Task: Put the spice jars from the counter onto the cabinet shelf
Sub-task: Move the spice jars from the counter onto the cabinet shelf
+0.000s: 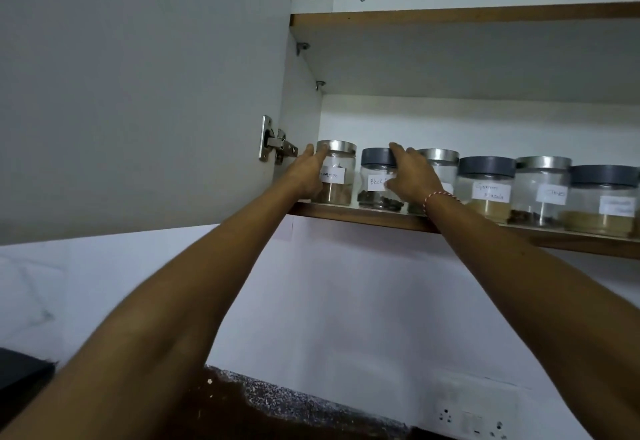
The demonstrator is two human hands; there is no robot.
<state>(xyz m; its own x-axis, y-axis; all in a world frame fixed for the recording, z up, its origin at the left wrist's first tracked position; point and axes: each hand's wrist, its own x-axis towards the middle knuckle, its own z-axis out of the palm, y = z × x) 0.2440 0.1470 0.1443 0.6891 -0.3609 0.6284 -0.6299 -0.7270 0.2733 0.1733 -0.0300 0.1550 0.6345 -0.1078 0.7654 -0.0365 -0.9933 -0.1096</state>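
1. Progress: I count six spice jars standing in a row on the lower cabinet shelf (363,215), near its front edge. From left: the cinnamon jar (335,172) with a steel lid, the black pepper jar (378,179) with a grey lid, a steel-lidded jar (439,166) half hidden behind my right wrist, the garam masala jar (486,188) with a grey lid, a steel-lidded jar (540,190) whose label I cannot read, and a grey-lidded jar (602,199) at the far right with a blurred label.

2. Remaining: only a strip of the counter (294,401) shows at the bottom, and no jars are visible on it. Most of the counter is out of view, so I cannot tell if any are left. I judge the task late, perhaps at its last placements.

3. Left hand (310,173): wrapped around the left side of the cinnamon jar, fingers reaching up to the lid rim. The jar sits at the far left end of the shelf, just beside the cabinet wall and close to the door hinge (275,145).

4. Right hand (408,176): curled round the right side of the black pepper jar, fingertips over the grey lid. That jar stands just beside the cinnamon jar.

5. Both jars look set down on the shelf; I judge what remains here is to let go or nudge them straight.
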